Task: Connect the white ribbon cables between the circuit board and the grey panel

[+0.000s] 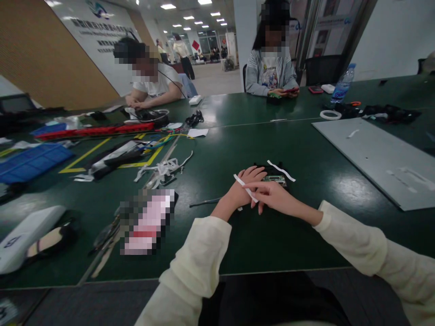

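Note:
My left hand point(245, 186) lies on the dark green table point(238, 235), fingers stretched toward a small green circuit board point(276, 179). My right hand point(270, 194) crosses over it and pinches a thin white strip point(245, 187) that lies across the back of my left hand. Another white strip point(281, 170) rests on the dark item just behind the board. Both arms wear cream sleeves.
A thin dark tool point(204, 202) lies left of my wrist, with a heap of white strips point(163, 170) beyond. A grey panel point(370, 154) sits at right, a tape roll point(330, 115) and water bottle point(342, 84) behind. Two people sit across the table.

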A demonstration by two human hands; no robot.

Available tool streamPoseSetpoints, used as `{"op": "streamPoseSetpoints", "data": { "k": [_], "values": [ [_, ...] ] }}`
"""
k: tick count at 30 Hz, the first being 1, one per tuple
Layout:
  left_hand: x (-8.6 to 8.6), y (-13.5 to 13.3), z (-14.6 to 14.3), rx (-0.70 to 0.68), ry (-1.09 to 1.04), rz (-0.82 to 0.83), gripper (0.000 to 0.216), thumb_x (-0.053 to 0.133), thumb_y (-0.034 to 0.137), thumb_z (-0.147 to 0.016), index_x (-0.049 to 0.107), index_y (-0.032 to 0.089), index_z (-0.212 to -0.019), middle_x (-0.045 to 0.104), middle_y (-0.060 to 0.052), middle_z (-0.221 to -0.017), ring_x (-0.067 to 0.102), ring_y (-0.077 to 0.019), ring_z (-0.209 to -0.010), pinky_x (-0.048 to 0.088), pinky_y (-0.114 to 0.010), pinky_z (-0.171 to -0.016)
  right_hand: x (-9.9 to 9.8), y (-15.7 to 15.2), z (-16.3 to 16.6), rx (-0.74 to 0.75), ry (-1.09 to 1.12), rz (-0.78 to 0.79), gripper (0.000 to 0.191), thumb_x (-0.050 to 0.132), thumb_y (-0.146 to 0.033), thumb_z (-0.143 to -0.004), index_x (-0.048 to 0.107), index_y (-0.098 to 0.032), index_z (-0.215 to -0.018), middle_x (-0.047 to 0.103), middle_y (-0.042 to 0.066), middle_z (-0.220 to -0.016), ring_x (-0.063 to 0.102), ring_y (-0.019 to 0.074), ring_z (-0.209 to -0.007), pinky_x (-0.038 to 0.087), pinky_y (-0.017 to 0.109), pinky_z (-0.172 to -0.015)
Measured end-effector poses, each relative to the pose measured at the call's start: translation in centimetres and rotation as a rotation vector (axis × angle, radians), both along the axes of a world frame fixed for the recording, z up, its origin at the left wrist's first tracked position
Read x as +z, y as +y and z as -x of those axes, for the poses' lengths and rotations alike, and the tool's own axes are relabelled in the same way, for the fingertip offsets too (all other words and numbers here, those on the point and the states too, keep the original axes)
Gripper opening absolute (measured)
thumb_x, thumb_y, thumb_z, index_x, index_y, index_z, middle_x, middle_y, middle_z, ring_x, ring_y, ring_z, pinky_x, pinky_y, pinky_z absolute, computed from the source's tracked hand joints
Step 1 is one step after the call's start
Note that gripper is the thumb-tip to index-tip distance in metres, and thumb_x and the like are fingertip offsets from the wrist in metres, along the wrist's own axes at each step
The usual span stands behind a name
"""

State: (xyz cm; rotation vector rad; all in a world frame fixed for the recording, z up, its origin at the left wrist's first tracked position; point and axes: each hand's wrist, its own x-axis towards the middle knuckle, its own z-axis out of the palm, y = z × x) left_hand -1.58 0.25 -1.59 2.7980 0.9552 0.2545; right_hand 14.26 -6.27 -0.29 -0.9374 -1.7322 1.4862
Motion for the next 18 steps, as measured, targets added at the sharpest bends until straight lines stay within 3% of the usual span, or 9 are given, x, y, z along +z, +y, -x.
{"op": "streamPoseSetpoints", "data": {
  "k": [5, 10, 14, 18],
  "values": [
    [0.0, -0.3, -0.1, 0.000, -0.024, -0.025, 0.055, 0.048, 0.041, -0.089, 0.039, 0.022, -0.140, 0.034, -0.006, -0.152, 0.023, -0.0243, -0.142, 0.020, -0.047, -0.115, 0.4, 0.3, -0.9, 0.097, -0.057, 0.143, 0.051, 0.048, -0.029, -0.093, 0.041, -0.020, -0.143, 0.060, -0.004, -0.057, 0.058, 0.0094, -0.047, 0.047, 0.019, -0.046],
    [0.2, -0.4, -0.3, 0.007, -0.018, -0.022, 0.057, 0.049, 0.044, -0.089, 0.039, 0.022, -0.140, 0.034, -0.009, -0.151, 0.024, -0.0264, -0.141, 0.023, -0.049, -0.113, 2.2, -0.2, -1.3, 0.066, -0.178, 0.119, 0.053, 0.054, -0.031, -0.089, 0.044, -0.020, -0.141, 0.054, -0.007, -0.050, 0.047, 0.0059, -0.039, 0.036, 0.015, -0.038],
    [0.4, -0.3, -0.9, 0.038, -0.023, -0.030, 0.063, 0.051, 0.055, -0.086, 0.041, 0.022, -0.138, 0.037, -0.010, -0.149, 0.028, -0.0299, -0.139, 0.025, -0.052, -0.111, 4.1, 0.9, -4.3, -0.108, -0.078, 0.077, 0.051, 0.057, -0.033, -0.086, 0.050, -0.024, -0.135, 0.064, -0.001, -0.068, 0.055, 0.0080, -0.051, 0.036, 0.015, -0.041],
    [0.7, -0.3, -1.2, 0.049, -0.009, -0.023, 0.067, 0.048, 0.062, -0.085, 0.042, 0.022, -0.138, 0.037, -0.010, -0.149, 0.028, -0.0307, -0.139, 0.025, -0.053, -0.111, 4.0, 5.9, -12.8, -0.477, -0.023, -0.016, 0.041, 0.059, -0.030, -0.084, 0.055, -0.024, -0.124, 0.066, 0.007, -0.097, 0.063, 0.0137, -0.077, 0.047, 0.020, -0.059]
  ]
}}
